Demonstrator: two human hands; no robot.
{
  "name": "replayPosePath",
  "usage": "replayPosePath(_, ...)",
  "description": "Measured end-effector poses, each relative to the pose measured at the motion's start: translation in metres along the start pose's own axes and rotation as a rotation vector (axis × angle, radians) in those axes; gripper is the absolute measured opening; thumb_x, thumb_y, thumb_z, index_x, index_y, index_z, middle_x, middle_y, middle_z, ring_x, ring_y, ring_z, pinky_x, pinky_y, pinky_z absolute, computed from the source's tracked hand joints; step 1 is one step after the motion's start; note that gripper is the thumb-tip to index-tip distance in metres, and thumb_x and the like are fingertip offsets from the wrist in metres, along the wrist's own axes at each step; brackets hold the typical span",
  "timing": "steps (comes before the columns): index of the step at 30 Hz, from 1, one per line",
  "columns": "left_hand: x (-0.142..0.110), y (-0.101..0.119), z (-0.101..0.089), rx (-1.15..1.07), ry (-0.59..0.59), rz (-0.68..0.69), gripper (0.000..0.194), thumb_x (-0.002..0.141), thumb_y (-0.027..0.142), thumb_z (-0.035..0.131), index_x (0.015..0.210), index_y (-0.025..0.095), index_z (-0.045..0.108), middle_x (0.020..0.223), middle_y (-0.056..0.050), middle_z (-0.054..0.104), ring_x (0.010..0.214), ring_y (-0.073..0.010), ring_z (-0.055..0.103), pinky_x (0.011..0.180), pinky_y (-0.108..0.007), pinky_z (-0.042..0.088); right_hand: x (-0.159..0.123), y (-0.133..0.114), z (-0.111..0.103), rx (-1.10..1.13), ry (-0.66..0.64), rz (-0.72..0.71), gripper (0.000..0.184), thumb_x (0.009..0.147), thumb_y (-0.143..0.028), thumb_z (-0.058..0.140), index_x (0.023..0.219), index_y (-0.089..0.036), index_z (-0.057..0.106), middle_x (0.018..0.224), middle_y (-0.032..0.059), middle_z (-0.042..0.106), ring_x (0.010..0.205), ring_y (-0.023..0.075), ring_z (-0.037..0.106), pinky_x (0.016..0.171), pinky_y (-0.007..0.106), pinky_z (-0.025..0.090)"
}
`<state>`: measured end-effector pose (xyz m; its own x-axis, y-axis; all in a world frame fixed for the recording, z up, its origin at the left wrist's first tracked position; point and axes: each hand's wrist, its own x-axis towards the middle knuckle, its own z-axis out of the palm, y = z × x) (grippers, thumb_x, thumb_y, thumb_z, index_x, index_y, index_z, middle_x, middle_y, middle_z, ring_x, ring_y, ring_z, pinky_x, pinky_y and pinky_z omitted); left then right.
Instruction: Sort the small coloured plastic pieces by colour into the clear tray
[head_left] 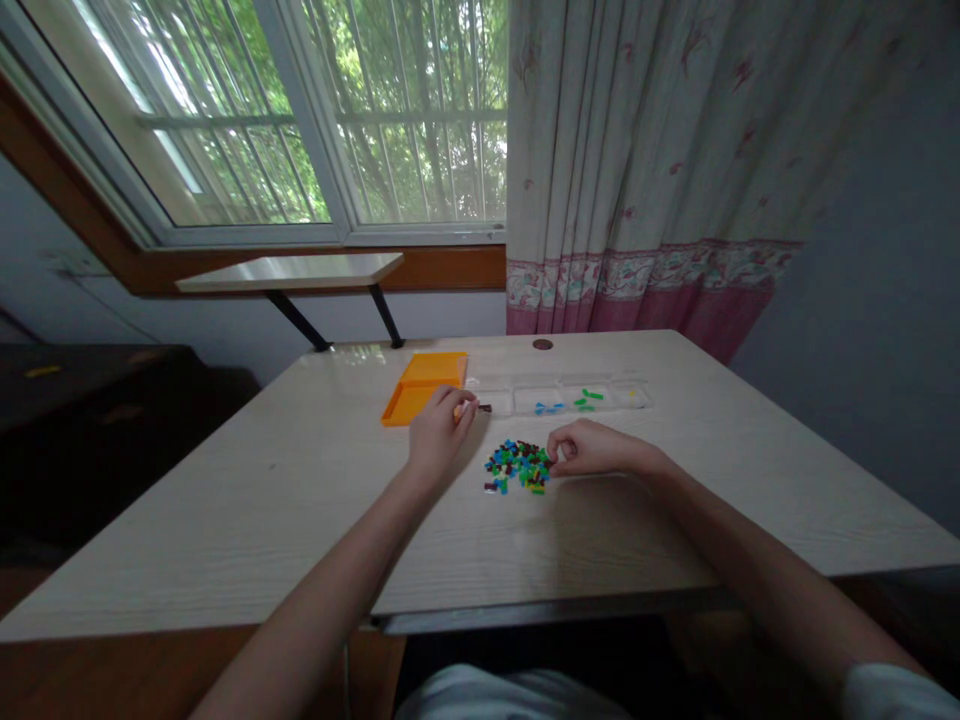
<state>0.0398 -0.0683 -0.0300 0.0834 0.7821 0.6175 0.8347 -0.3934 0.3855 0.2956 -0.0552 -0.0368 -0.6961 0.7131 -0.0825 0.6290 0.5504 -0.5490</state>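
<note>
A heap of small plastic pieces (519, 462), mixed blue, green, dark brown and yellow, lies on the table in front of me. At its right edge is my right hand (592, 447), fingers curled into a pinch; anything between them is too small to make out. My left hand (441, 425) is over the left end of a clear compartment tray (537, 396), its fingertips closed together, and I cannot tell what they hold. Dark brown pieces (485, 408) lie beside those fingertips. Farther right in the tray are blue pieces (549, 408), green pieces (589, 398) and something yellow (632, 394).
An open orange case (431, 370) sits behind my left hand, partly hidden by it. The pale wooden table (300, 520) has a round brown grommet (542, 344) near its back edge. A raised shelf (300, 270) stands at the back left, below the window; a curtain (637, 180) hangs behind.
</note>
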Motion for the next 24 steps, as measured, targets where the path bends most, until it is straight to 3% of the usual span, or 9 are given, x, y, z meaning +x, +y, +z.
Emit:
replayPosePath(7, 0.009, -0.044, -0.002, 0.315, -0.056, -0.328, 0.024, 0.081, 0.037, 0.045, 0.083, 0.021, 0.063, 0.088, -0.005, 0.061, 0.081, -0.0213, 0.056, 0.058, -0.027, 0.038, 0.000, 0.001, 0.001, 0.005, 0.019, -0.008, 0.019, 0.068, -0.030, 0.063, 0.081, -0.017, 0.064, 0.057, -0.0044, 0.050, 0.051, 0.0080, 0.047, 0.048, 0.018, 0.030)
replayPosePath(12, 0.009, -0.054, -0.001, 0.334, -0.091, -0.378, 0.026, 0.081, 0.035, 0.044, 0.087, 0.021, 0.064, 0.089, -0.007, 0.062, 0.080, -0.0222, 0.057, 0.057, -0.028, 0.038, 0.000, 0.002, 0.003, 0.021, 0.019, -0.020, 0.016, 0.068, -0.027, 0.061, 0.080, -0.017, 0.064, 0.057, -0.0049, 0.050, 0.050, 0.0073, 0.045, 0.048, 0.018, 0.030)
replayPosePath(19, 0.007, -0.044, 0.006, 0.191, -0.075, -0.168, 0.023, 0.082, 0.029, 0.043, 0.087, 0.018, 0.063, 0.089, -0.006, 0.061, 0.082, -0.0194, 0.057, 0.068, -0.028, 0.042, 0.001, 0.002, 0.004, 0.046, 0.017, -0.028, 0.018, 0.067, -0.028, 0.061, 0.082, -0.018, 0.065, 0.055, -0.0056, 0.048, 0.049, 0.0073, 0.044, 0.046, 0.018, 0.030)
replayPosePath(24, -0.002, -0.024, 0.012, 0.052, -0.270, 0.113, 0.020, 0.082, 0.026, 0.044, 0.090, 0.019, 0.061, 0.090, -0.005, 0.059, 0.080, -0.0163, 0.057, 0.069, -0.026, 0.044, 0.001, 0.002, 0.004, 0.066, 0.007, -0.037, 0.016, 0.067, -0.028, 0.061, 0.078, -0.016, 0.065, 0.054, -0.0053, 0.048, 0.048, 0.0069, 0.042, 0.046, 0.017, 0.029)
